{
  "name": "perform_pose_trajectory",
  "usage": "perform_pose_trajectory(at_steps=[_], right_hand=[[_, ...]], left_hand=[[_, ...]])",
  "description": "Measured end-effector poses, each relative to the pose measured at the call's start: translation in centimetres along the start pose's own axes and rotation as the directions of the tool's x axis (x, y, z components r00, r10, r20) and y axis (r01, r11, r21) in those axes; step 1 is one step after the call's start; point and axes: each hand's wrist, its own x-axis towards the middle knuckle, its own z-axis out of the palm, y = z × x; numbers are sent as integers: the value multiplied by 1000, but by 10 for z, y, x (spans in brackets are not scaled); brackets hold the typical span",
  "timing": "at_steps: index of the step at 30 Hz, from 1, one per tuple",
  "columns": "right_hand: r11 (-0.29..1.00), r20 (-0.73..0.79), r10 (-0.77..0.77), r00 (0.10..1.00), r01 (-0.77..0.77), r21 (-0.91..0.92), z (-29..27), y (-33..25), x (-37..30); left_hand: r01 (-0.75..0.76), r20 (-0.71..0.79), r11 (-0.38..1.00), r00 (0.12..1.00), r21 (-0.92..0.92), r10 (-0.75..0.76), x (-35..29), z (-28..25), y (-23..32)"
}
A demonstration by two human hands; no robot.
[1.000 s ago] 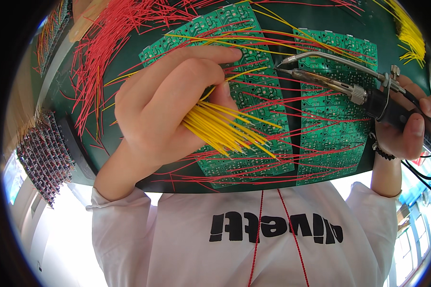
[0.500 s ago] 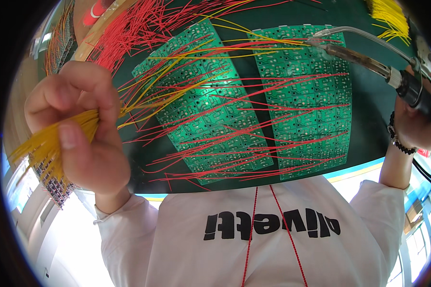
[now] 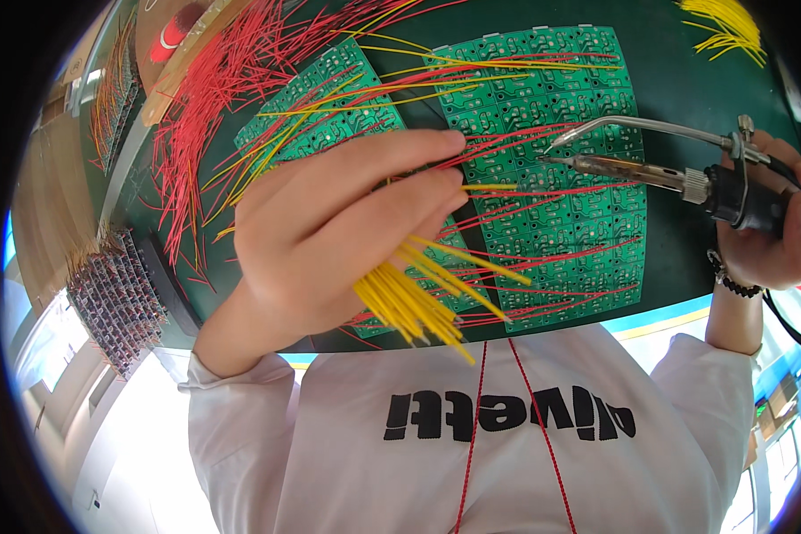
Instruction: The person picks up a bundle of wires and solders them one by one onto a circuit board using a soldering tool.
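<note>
My left hand (image 3: 307, 222) reaches over the left green circuit board panel (image 3: 338, 84), fingers closed on a bundle of yellow wires (image 3: 409, 298) whose ends fan out below the palm. One yellow wire (image 3: 494, 187) sticks out past the fingertips, above the right circuit board panel (image 3: 543, 98). In my right hand (image 3: 765, 236) is a soldering iron (image 3: 636, 167) with a thin metal feed tube (image 3: 659, 126) clamped alongside. The iron's tip and the tube's end come close together over the right panel; contact with it cannot be made out. Red wires (image 3: 552, 258) and a few yellow ones lie across both panels.
A large heap of red wires (image 3: 209, 107) spreads at the far left of the dark green mat (image 3: 667, 71). Far right lies a yellow wire bundle (image 3: 730, 31). Stacked wired boards (image 3: 116, 298) stand at the left edge. A black cable (image 3: 788, 325) hangs beside my right wrist.
My left hand has swung from the left edge rightward over the panels, carrying the yellow wires. The soldering iron has moved nearer to me and slightly left.
</note>
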Motion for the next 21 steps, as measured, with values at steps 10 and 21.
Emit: perform_pose_trajectory(at_steps=[10,21], right_hand=[[375,498,813,303,-926,-49,78,-50,38],[400,538,812,227,-887,-230,29,-43,38]], left_hand=[[46,-86,999,995,2,-45,-5,14,-13],[40,-91,999,995,-2,-40,-5,18,-15]])
